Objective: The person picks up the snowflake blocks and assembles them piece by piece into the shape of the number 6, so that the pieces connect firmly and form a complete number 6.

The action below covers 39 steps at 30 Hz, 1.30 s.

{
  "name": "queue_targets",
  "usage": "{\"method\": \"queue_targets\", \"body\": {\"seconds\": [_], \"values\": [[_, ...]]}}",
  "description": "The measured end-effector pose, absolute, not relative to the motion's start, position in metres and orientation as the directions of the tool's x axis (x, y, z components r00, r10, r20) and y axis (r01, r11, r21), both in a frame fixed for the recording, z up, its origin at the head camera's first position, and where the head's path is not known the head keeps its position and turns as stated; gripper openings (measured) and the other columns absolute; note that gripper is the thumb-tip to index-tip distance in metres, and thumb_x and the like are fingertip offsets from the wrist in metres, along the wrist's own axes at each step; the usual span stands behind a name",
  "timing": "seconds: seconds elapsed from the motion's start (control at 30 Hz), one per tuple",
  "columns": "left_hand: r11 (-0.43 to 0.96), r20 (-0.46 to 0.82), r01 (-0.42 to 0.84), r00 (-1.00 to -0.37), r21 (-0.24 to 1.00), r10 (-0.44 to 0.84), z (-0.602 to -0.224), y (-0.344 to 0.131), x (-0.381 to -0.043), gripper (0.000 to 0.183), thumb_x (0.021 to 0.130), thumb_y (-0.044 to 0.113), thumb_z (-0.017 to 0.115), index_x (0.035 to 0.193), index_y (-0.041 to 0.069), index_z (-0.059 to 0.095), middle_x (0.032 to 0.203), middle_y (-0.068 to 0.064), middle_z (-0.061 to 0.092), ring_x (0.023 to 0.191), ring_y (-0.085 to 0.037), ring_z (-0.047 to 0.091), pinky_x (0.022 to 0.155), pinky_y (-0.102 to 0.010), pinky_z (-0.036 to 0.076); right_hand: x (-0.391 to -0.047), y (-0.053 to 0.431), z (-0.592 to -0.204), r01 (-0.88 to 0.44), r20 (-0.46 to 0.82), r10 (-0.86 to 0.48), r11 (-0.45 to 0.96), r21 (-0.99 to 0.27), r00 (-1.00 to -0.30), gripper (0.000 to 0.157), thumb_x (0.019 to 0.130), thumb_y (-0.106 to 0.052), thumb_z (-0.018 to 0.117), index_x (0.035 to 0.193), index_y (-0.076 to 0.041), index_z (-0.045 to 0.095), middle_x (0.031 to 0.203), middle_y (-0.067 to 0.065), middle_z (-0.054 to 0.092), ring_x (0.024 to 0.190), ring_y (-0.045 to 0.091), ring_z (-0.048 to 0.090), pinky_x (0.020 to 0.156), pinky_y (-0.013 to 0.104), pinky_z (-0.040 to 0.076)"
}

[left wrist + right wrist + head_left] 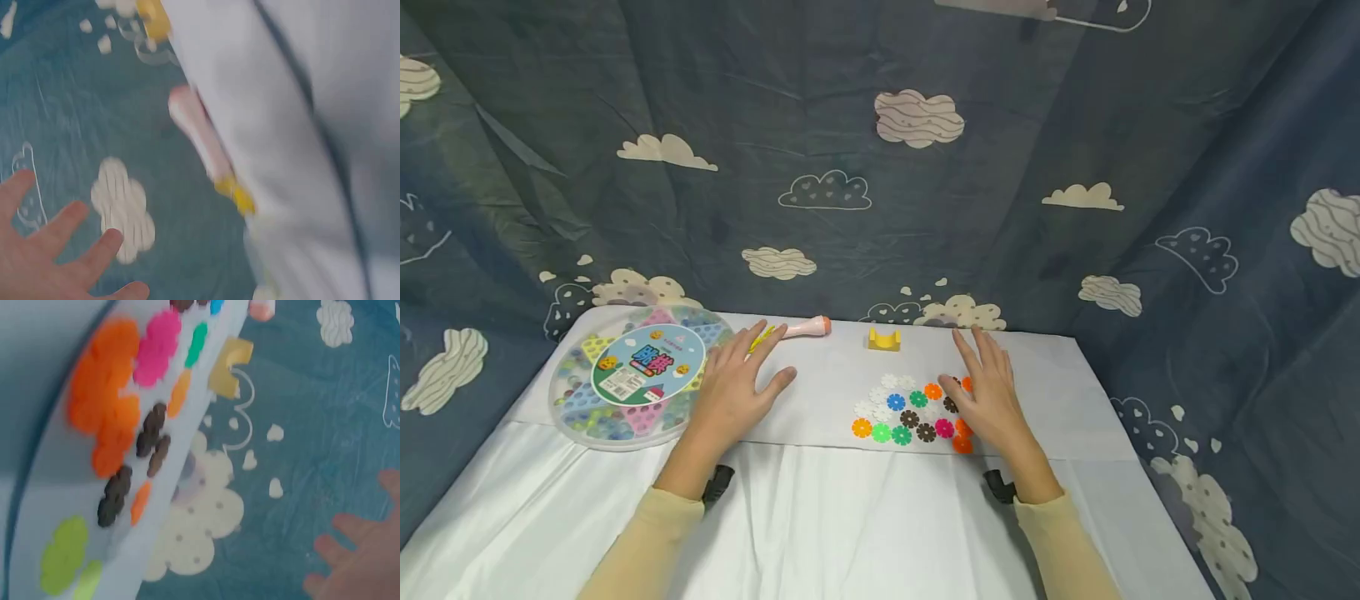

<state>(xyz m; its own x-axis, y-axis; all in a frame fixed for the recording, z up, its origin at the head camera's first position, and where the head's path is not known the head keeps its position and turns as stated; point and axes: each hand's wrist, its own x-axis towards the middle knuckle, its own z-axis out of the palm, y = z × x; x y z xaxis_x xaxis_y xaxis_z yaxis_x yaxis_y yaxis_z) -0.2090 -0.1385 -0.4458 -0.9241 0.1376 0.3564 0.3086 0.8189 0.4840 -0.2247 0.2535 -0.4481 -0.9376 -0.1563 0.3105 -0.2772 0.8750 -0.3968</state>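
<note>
My left hand (737, 383) hovers over the table with spread fingers, beside a round clear box (568, 408) with a colourful label and star pattern. Just past its fingertips lies a pink stick-shaped toy (807, 327) with an orange end and a yellow part. My right hand (994, 400), fingers extended and holding nothing, is above the right edge of a group of plastic snowflake discs (909, 419). It hides some of these; lime discs (64, 555) show in the right wrist view. Both wrist views are blurred, each with spread fingers at a lower corner.
A small yellow stand (883, 340) with a curved top sits near the table's back edge. White cloth (820, 508) covers the table. Behind and at the sides hangs a dark curtain (850, 67) with cloud prints.
</note>
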Motion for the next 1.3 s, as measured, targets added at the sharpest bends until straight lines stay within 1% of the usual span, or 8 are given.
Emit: {"method": "queue_targets", "body": {"seconds": [0.07,0.17,0.27,0.37,0.53,0.73,1.03,1.3], "values": [[0.765,0.373,0.333,-0.919,0.551,0.131,-0.449,-0.13,-0.207,0.065,0.102,0.051,0.067,0.16,0.031,0.047,0.163,-0.01,0.048,0.15,-0.04,0.044,0.121,-0.07,0.032,-0.222,0.249,-0.447,-0.32,0.349,-0.157,0.819,-0.477,-0.924,0.075,0.102,-0.04,0.066,0.168,-0.024,0.033,0.167,0.018,0.034,0.152,0.04,0.032,0.123,0.07,0.03],[0.653,0.326,0.324,-0.937,0.684,0.123,-0.454,-0.115,-0.204,0.058,0.099,0.043,0.074,0.152,0.027,0.057,0.141,-0.01,0.062,0.13,-0.035,0.059,0.108,-0.059,0.048,-0.217,0.24,-0.449,-0.338,0.36,-0.121,0.697,-0.633,-0.925,0.066,0.101,-0.031,0.073,0.16,-0.021,0.047,0.129,0.017,0.06,0.112,0.031,0.058,0.093,0.05,0.055],[0.537,0.201,0.253,-0.967,0.805,0.154,-0.462,-0.098,-0.201,0.052,0.098,0.037,0.077,0.145,0.022,0.06,0.121,-0.008,0.068,0.108,-0.025,0.066,0.091,-0.045,0.055,-0.211,0.228,-0.457,-0.252,0.231,-0.105,0.507,-0.825,-0.967,0.056,0.101,-0.026,0.075,0.153,-0.021,0.054,0.085,0.011,0.062,0.066,0.023,0.054,0.058,0.032,0.049],[0.485,0.068,0.168,-0.974,0.859,0.216,-0.473,-0.082,-0.199,0.05,0.097,0.033,0.078,0.142,0.018,0.061,0.11,-0.004,0.068,0.09,-0.017,0.065,0.076,-0.034,0.054,-0.207,0.216,-0.468,-0.07,0.013,-0.165,0.346,-0.936,-0.986,0.055,0.101,-0.025,0.074,0.153,-0.022,0.053,0.066,0.004,0.057,0.048,0.016,0.044,0.046,0.024,0.038],[0.57,-0.015,0.161,-0.956,0.805,0.291,-0.49,-0.06,-0.199,0.046,0.092,0.028,0.082,0.133,0.016,0.064,0.095,0.006,0.066,0.075,-0.01,0.059,0.068,-0.029,0.048,-0.204,0.202,-0.491,0.007,-0.144,-0.323,0.391,-0.921,-0.935,0.056,0.1,-0.026,0.075,0.151,-0.015,0.054,0.061,-0.001,0.057,0.042,0.011,0.042,0.043,0.023,0.037],[0.701,0.046,0.252,-0.953,0.667,0.299,-0.503,-0.043,-0.199,0.035,0.091,0.033,0.083,0.12,0.018,0.07,0.076,0.011,0.06,0.063,-0.008,0.052,0.059,-0.027,0.041,-0.198,0.196,-0.509,-0.071,-0.113,-0.299,0.542,-0.837,-0.948,0.04,0.098,-0.024,0.078,0.136,-0.018,0.068,0.055,-0.002,0.057,0.035,0.008,0.042,0.039,0.022,0.035],[0.818,0.082,0.234,-0.971,0.525,0.225,-0.51,-0.023,-0.202,0.033,0.089,0.041,0.085,0.107,0.016,0.074,0.068,0.007,0.056,0.061,-0.013,0.05,0.058,-0.03,0.04,-0.193,0.187,-0.514,-0.153,-0.034,-0.23,0.744,-0.65,-0.972,0.03,0.094,-0.029,0.082,0.121,-0.019,0.075,0.054,-0.006,0.053,0.041,0.009,0.045,0.042,0.022,0.033],[0.778,0.024,0.172,-0.98,0.604,0.198,-0.502,-0.021,-0.203,0.026,0.086,0.03,0.089,0.096,0.013,0.071,0.068,0.003,0.053,0.061,-0.015,0.049,0.059,-0.03,0.037,-0.196,0.186,-0.506,-0.07,-0.09,-0.19,0.697,-0.714,-0.978,0.03,0.091,-0.02,0.086,0.107,-0.008,0.063,0.06,-0.003,0.053,0.047,0.009,0.044,0.046,0.022,0.034]]}}
